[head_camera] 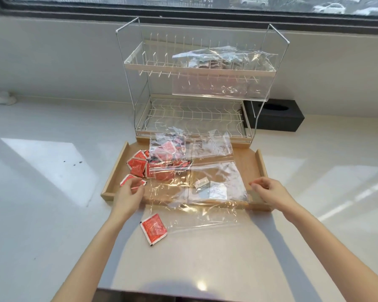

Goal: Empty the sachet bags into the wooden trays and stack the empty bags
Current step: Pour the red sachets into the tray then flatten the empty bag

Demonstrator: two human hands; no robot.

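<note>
A wooden tray (pixel 261 159) lies on the counter in front of a wire rack. Several red sachets (pixel 138 166) are heaped in its left part, and two pale sachets (pixel 210 187) lie in the right part under clear plastic. A large clear bag (pixel 196 205) spreads over the tray's front edge onto the counter. Another clear bag (pixel 168 149) with red sachets inside lies at the tray's back. One red sachet (pixel 153 228) lies loose on the counter. My left hand (pixel 130 194) hovers at the bag's left edge, fingers loosely curled. My right hand (pixel 267 190) hovers at its right edge.
A two-tier wire rack (pixel 194 68) stands behind the tray, with a clear bag of sachets (pixel 223 59) on its upper shelf. A black tissue box (pixel 275 115) sits to its right. A crumpled white cloth (pixel 2 98) lies far left by the wall.
</note>
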